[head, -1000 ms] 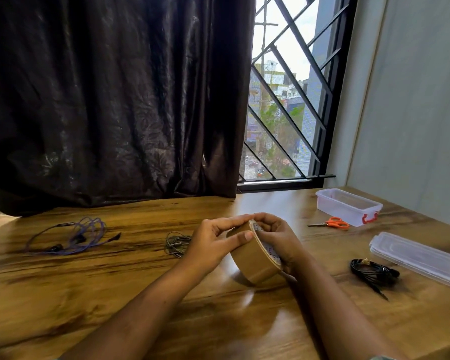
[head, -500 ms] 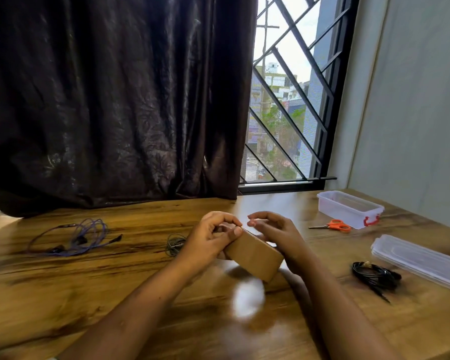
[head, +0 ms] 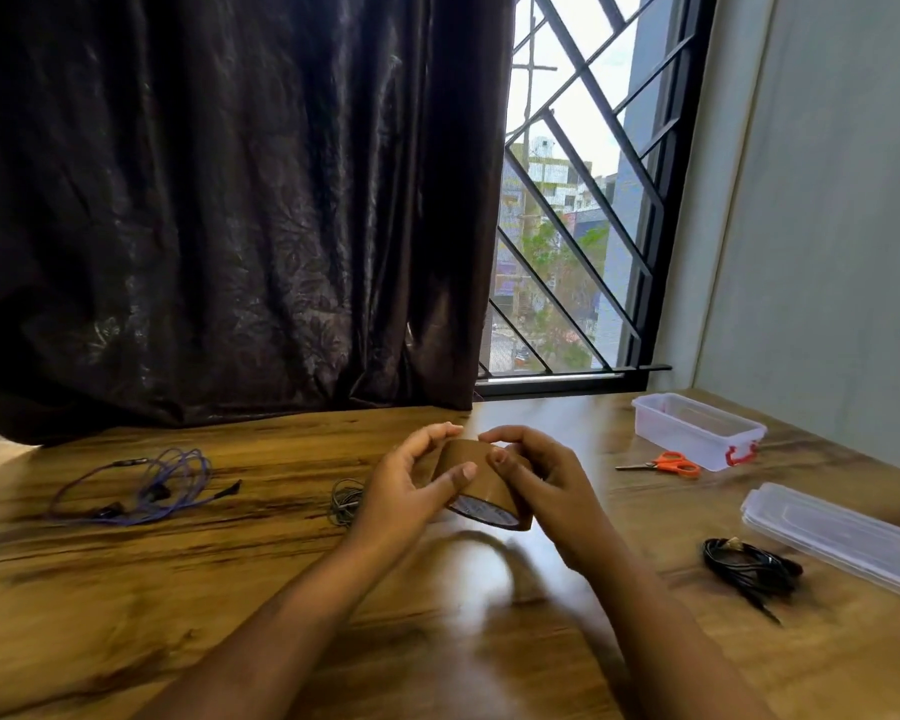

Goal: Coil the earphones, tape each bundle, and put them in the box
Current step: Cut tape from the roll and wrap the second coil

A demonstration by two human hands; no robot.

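Brown tape roll (head: 481,492) sits tilted between both hands above the table's (head: 230,589) middle. The left hand (head: 401,496) curls round its left side and the right hand (head: 541,485) clasps the other, with arched fingertips on top.

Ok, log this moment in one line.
left hand: grips tape roll | right hand: grips tape roll | box: open | purple earphones: loose

Under your grip: a wood-grain table (head: 178,589), glossy. Beyond the grip & to its left, a dark brown curtain (head: 230,200) hangs to the tabletop. Beyond & right, a window w/ black diagonal grille (head: 583,210), bldgs (head: 546,174) outside. Right of the grip, orange-handled scissors (head: 663,464) lie flat, blades toward it; a clear lid (head: 842,532) farther right. Pale wall (head: 827,200) at far right.
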